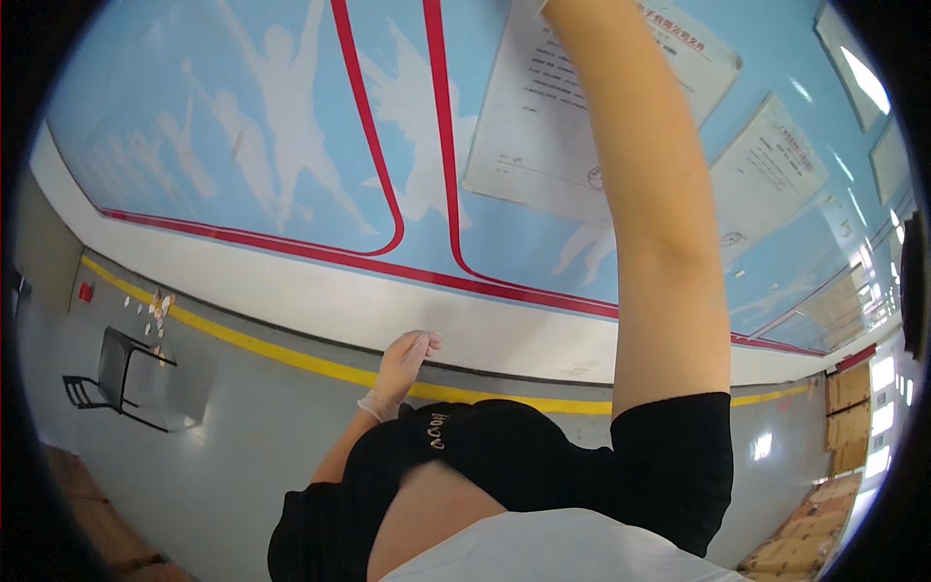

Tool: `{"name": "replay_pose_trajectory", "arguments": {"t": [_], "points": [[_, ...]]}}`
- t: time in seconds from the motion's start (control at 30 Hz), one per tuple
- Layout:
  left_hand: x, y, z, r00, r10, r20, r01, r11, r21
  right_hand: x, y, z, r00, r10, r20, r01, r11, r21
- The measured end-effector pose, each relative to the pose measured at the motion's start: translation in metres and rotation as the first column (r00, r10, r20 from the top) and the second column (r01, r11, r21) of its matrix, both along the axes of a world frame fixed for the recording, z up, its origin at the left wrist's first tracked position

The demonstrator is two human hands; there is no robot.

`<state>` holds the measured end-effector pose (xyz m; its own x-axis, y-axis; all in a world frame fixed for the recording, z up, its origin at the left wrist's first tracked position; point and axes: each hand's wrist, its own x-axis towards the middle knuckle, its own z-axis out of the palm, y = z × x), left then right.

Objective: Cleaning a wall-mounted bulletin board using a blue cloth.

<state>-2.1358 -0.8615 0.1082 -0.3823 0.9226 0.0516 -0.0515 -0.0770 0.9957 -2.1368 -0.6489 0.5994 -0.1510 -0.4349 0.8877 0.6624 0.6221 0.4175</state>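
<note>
My left hand (400, 369), in a thin see-through glove, is held low in front of my body, near the white lower band of the wall (320, 308). Its fingers are curled and pressed together; whether anything small lies inside is hidden. My bare right forearm (635, 126) stretches up across the blue wall panel, and the hand itself is past the top edge of the picture. Behind that arm a large printed sheet (533, 126) is posted on the panel, partly covered by the arm. Another posted sheet (776, 170) sits to its right.
Red stripes and white figures decorate the wall. A yellow line (262, 351) runs along the grey floor by its foot. At the left stand a black chair (114, 369) and, past it, scattered small pale pieces (157, 308). Brown cartons (810, 529) are stacked at the right.
</note>
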Motion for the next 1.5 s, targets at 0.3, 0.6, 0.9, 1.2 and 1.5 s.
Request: {"name": "replay_pose_trajectory", "arguments": {"t": [0.3,0.6,0.9,1.2,1.5], "points": [[0.0,0.0,0.0,0.999,0.03,-0.031,-0.03,0.999,0.023,-0.02,-0.026,-0.186,0.906,0.143,0.397,-0.02,0.954,-0.299],[0.002,-0.009,-0.009,0.996,0.063,0.059,-0.06,0.997,-0.048,0.016,-0.03,-0.395,0.584,0.296,0.756,0.252,0.819,-0.516],[-0.001,-0.02,-0.013,0.971,0.211,0.115,-0.193,0.97,-0.149,0.078,-0.024,-0.396,0.399,0.696,0.597,0.402,0.452,-0.796],[0.011,-0.01,0.001,0.989,0.127,0.07,-0.119,0.987,-0.108,0.041,-0.005,-0.192,0.877,0.298,0.376,-0.154,0.917,-0.368],[0.014,-0.01,0.003,0.99,0.111,0.086,-0.098,0.985,-0.139,0.115,-0.001,-0.48,0.505,0.359,0.785,0.337,0.755,-0.563]]}}
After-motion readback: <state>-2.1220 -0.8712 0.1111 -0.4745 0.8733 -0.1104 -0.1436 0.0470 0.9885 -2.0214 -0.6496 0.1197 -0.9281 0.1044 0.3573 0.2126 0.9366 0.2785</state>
